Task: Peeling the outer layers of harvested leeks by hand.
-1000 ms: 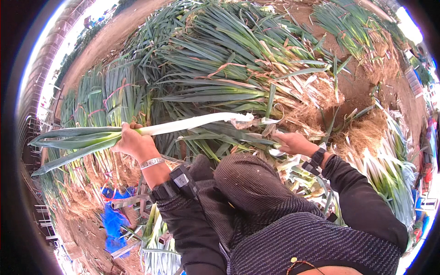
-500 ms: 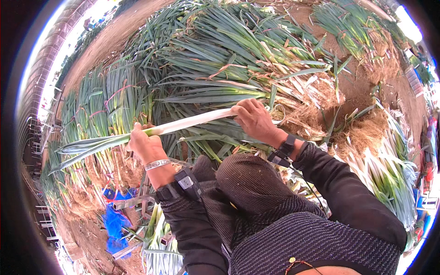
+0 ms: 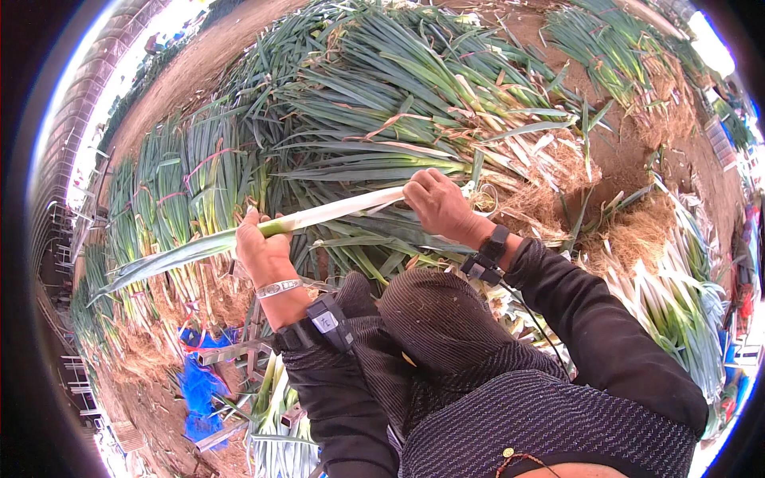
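A long green onion point(image 3: 344, 209) stretches between my two hands, its white shaft to the right and its green leaves point(image 3: 167, 261) hanging off to the left. My left hand point(image 3: 260, 247) is closed around it where white turns to green. Farther right, my right hand point(image 3: 438, 202) is closed on the white end, and its fingers cover part of that end. A thin pale strip point(image 3: 488, 199) curls out just beyond the right hand, beside some fine roots. Both hands are above my knees, in front of a big heap of green onions point(image 3: 382, 95).
Tied green onion bundles point(image 3: 203, 171) stand to the left, roots down. Whiter, cleaned-looking onions point(image 3: 665, 299) lie at the right, with another heap point(image 3: 613, 56) at far right. Blue plastic point(image 3: 201, 390) and a low frame point(image 3: 231, 350) are at lower left, near more onions point(image 3: 279, 422).
My left hand has shifted slightly right along with the leaves, which look narrower now. The right hand stays almost in place, while the curled strip beside it has moved a little.
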Demonstrator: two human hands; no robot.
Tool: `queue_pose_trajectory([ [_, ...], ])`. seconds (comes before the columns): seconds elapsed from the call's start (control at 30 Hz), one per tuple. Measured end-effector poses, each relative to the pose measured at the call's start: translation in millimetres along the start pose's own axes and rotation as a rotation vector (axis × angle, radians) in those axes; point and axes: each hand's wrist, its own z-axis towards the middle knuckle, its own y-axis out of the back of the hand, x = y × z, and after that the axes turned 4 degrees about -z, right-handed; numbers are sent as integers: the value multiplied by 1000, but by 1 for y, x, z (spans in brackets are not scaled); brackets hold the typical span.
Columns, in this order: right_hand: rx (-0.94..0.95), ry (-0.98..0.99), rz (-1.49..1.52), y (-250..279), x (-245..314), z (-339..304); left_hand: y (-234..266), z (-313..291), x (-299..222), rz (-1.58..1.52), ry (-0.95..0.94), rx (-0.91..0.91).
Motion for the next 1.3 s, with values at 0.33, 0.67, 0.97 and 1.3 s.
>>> queue_pose_trajectory([
  [0.33, 13, -217, 724, 60, 31, 8, 4, 15, -8, -277, -268, 313],
  [0.67, 569, -168, 201, 64, -31, -79, 17, 3, -32, -193, -562, 349],
  [0.97, 444, -236, 307, 42, -16, -81, 0, -25, -28, -216, -691, 285],
  [1.3, 402, -271, 320, 13, 9, -51, -1, -25, -26, -205, -663, 321],
])
